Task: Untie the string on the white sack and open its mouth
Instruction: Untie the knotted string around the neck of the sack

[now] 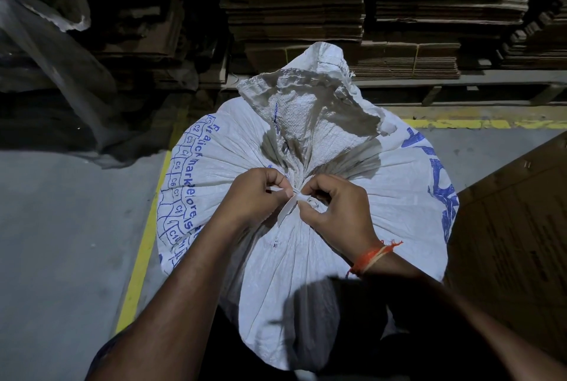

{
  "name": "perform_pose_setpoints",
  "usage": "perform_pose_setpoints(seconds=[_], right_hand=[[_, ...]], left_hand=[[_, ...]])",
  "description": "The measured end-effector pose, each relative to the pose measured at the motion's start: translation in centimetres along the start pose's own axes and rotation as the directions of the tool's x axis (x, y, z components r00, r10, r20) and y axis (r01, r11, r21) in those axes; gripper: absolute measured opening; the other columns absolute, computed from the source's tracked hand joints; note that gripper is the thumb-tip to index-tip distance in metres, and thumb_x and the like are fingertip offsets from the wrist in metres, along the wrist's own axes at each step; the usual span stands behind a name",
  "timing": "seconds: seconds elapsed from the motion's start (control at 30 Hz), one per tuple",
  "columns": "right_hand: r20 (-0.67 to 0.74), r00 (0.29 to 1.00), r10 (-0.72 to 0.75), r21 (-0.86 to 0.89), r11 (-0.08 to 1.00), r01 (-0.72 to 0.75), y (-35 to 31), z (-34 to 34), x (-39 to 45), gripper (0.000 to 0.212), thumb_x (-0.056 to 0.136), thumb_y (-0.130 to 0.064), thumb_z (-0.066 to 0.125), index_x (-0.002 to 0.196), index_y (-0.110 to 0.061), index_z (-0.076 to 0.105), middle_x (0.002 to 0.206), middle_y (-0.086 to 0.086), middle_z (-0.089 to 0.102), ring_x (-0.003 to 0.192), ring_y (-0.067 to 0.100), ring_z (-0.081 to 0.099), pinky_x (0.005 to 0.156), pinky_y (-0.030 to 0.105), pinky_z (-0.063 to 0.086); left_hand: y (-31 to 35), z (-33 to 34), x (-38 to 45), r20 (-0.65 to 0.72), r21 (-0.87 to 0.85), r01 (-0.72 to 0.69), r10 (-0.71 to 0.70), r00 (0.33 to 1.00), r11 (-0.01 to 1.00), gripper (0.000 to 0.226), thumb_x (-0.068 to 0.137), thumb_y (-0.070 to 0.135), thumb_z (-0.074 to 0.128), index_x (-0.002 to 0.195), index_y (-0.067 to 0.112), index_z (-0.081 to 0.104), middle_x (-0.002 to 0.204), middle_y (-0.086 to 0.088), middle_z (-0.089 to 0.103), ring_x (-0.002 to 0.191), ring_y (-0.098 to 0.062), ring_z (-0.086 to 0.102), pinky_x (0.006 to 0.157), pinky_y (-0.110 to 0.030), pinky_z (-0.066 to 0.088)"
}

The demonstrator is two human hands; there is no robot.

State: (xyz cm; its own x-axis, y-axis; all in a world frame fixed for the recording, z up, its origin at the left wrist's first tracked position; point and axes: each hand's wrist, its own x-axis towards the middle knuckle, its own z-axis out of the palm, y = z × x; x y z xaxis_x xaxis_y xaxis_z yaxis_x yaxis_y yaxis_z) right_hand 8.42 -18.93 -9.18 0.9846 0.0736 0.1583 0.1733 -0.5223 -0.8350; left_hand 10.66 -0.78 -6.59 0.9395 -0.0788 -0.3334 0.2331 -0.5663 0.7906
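While the white woven sack (306,227) stands upright on the grey floor (61,242) beside a yellow line (144,242), its neck is bunched shut. The white string (287,207) at the knot is pinched by left hand (254,196) and right hand (334,212), fingers curled. Stacked flattened cardboard (368,18) is seen behind.
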Motion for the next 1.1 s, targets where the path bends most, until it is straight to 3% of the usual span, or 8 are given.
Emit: perform_pose_setpoints(seconds=[0.23,0.37,0.57,0.8,1.1], right_hand=[[-0.001,1.000,0.001,-0.009,1.000,-0.001,-0.03,-0.08,0.01,0.012,0.073,-0.015,0.079,0.080,-0.020,0.071,0.077,-0.008,0.069,0.077,0.010,0.067,0.072,0.036,0.057],[0.002,1.000,0.003,-0.008,1.000,-0.003,-0.07,-0.11,0.03,0.013,0.072,-0.015,0.079,0.080,-0.020,0.071,0.077,-0.007,0.069,0.076,0.011,0.067,0.071,0.036,0.057],[-0.005,1.000,0.005,-0.017,1.000,-0.005,-0.16,-0.10,-0.01,0.012,0.072,-0.015,0.079,0.080,-0.020,0.071,0.077,-0.007,0.069,0.075,0.011,0.066,0.070,0.034,0.056],[0.002,1.000,0.007,-0.013,1.000,-0.007,-0.17,-0.10,-0.01,0.011,0.073,-0.018,0.079,0.080,-0.021,0.071,0.077,-0.007,0.069,0.075,0.012,0.067,0.070,0.037,0.057],[0.003,1.000,0.011,-0.010,1.000,-0.011,0.00,-0.02,-0.01,0.013,0.071,-0.016,0.079,0.081,-0.020,0.071,0.078,-0.007,0.069,0.076,0.011,0.067,0.072,0.037,0.057]], left_hand=[[-0.25,-0.23,0.16,-0.017,0.049,-0.032,0.033,0.999,0.998,0.016,0.090,0.013,0.075,0.078,0.024,0.074,0.073,0.010,0.073,0.069,-0.008,0.067,0.072,-0.026,0.052],[-0.19,0.01,0.10,-0.012,-0.009,0.004,-0.004,1.000,1.000,0.012,0.090,0.012,0.075,0.080,0.018,0.075,0.072,0.000,0.076,0.062,-0.011,0.067,0.066,-0.026,0.053],[-0.05,0.51,0.13,-0.016,-0.037,0.027,-0.028,0.999,0.999,0.012,0.089,0.010,0.074,0.079,0.017,0.076,0.065,0.002,0.074,0.056,-0.016,0.065,0.058,-0.028,0.053],[0.08,0.30,0.01,-0.017,0.022,-0.010,0.010,1.000,1.000,0.011,0.089,0.012,0.075,0.080,0.019,0.077,0.067,0.007,0.074,0.055,-0.005,0.065,0.063,-0.026,0.053],[-0.37,-0.29,0.35,-0.036,0.097,-0.056,0.060,0.998,0.994,0.012,0.086,0.014,0.077,0.078,0.022,0.076,0.071,0.010,0.072,0.069,-0.008,0.064,0.074,-0.030,0.053]])
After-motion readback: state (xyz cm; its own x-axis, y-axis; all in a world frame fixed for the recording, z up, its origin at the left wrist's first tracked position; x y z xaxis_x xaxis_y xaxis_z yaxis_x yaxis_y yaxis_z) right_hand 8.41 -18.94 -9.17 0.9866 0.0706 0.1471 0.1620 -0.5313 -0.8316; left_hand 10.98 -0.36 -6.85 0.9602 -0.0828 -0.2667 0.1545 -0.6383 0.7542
